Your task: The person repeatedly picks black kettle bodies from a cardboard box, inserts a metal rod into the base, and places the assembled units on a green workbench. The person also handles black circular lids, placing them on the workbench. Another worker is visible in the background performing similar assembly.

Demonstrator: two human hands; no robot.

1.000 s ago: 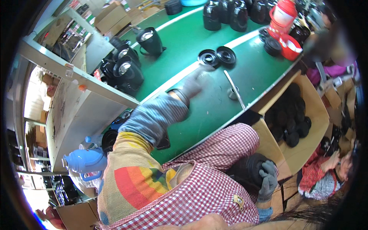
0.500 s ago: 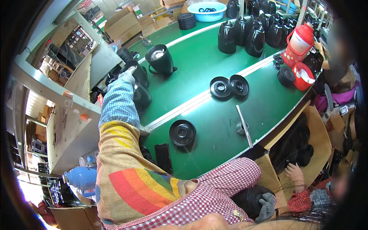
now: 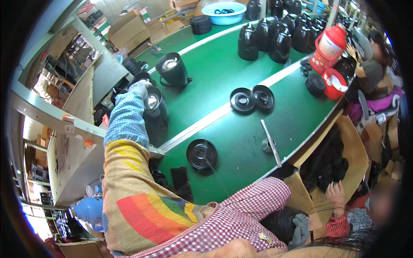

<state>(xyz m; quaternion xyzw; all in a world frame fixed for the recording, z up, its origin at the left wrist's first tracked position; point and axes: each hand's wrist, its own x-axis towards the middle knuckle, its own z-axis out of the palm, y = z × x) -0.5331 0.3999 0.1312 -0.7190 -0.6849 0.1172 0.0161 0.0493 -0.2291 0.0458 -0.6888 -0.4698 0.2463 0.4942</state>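
My left hand [image 3: 140,87], in a pale glove, reaches to the table's left edge among black jugs. Its fingertips are partly hidden at a dark jug's edge [image 3: 141,77], so their grip is unclear. Just right of this hand is a black jug [image 3: 158,112] with a shiny silver inside. Farther right stands another black jug [image 3: 175,75] with a handle and a silvery mouth. Low in the view, my right hand [image 3: 300,232], in a grey glove, curls against a rounded black vessel [image 3: 279,223] held close to my body.
The green table [image 3: 206,99] carries black round lids [image 3: 243,101], a single lid [image 3: 201,154], a metal rod [image 3: 272,144] and a dark flat phone-like object [image 3: 181,182]. Black jug bodies [image 3: 248,43] and a red flask [image 3: 329,47] stand beyond. Co-workers sit right, near an open carton [image 3: 359,159].
My left hand has drawn back slightly toward me. The jug beside it now shows its silver mouth. The whole view has shifted a little; my right hand stays at the vessel.
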